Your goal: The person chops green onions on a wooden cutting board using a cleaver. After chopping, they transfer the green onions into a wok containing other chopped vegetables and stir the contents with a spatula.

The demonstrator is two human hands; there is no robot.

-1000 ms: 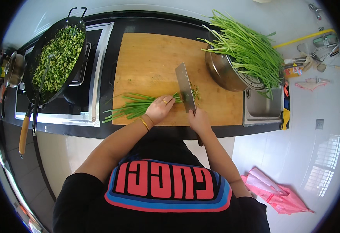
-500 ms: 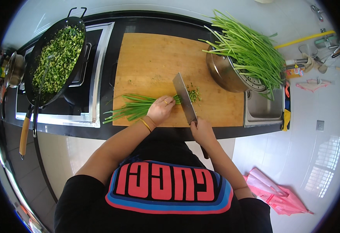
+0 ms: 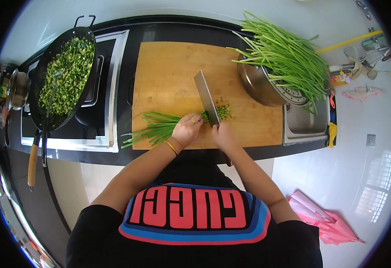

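Observation:
On the wooden cutting board (image 3: 173,71) lies a bunch of long green garlic chives (image 3: 155,127), its loose ends spreading left over the board's near edge. My left hand (image 3: 188,129) presses down on the bunch near its right end, fingers curled around it. In my right hand (image 3: 224,137) is a cleaver (image 3: 207,97), gripped where the handle meets the blade. Its broad blade stands on edge across the chives, just right of my left fingertips. Small chopped chive pieces (image 3: 225,110) are scattered right of the blade.
A wok (image 3: 35,96) holding chopped greens (image 3: 68,67) sits on the stove at left, its wooden handle toward me. At right, a metal pot (image 3: 252,82) bears a heap of long chives (image 3: 284,58), beside a sink (image 3: 300,127). Pink fabric (image 3: 327,219) lies at lower right.
The cleaver and my right hand have moved slightly away from me and left. My left hand stays on the chives. The whole view has shifted a little.

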